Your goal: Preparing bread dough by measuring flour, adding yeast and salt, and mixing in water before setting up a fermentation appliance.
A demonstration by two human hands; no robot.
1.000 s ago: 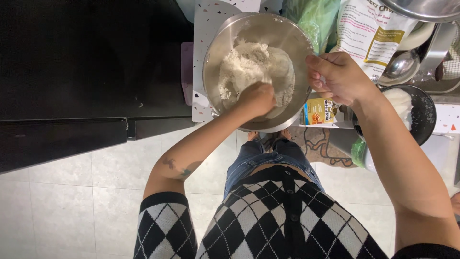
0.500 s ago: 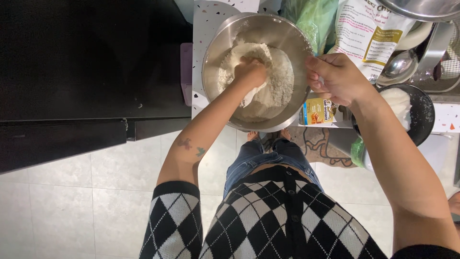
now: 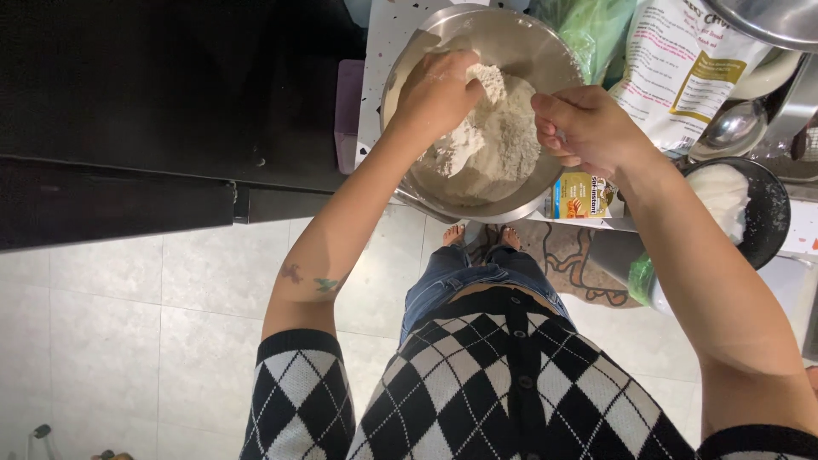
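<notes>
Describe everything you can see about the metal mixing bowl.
The bowl is round, shiny metal, with a rolled rim. It sits near the edge of a speckled counter, its near side overhanging. Inside lies a crumbly white heap of flour. The left hand reaches into it, fingers in the flour, while the right hand has a grip on the right rim.

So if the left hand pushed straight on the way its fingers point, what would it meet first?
The left hand points down and right into the steel bowl, so it would first meet the flour mound it already touches. Depth is hard to judge; the bowl's bottom lies beneath.
</notes>
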